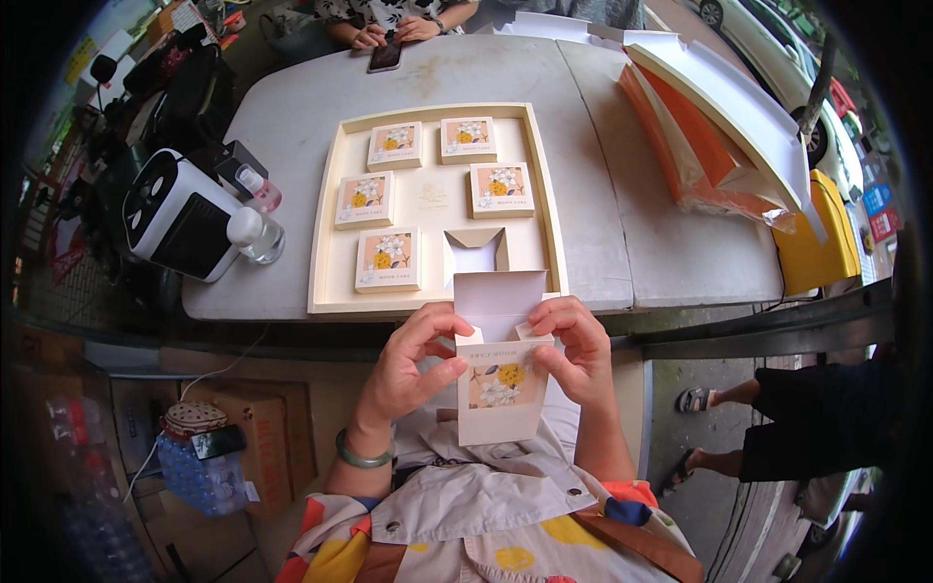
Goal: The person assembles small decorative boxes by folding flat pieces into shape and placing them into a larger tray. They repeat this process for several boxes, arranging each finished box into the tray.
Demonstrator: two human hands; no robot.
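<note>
Near the front rim of the tray (379,304), the fingers (437,322) of our left hand (410,366) and right hand (577,357) pinch the open box (501,394), where we judge too hard a squeeze could crease its side flaps (470,337) or raised lid (501,284).

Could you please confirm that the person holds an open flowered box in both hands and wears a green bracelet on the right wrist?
Not quite: the head view shows the green bracelet on the wrist of the left hand. That hand and the right hand do hold the open flowered box.
</note>
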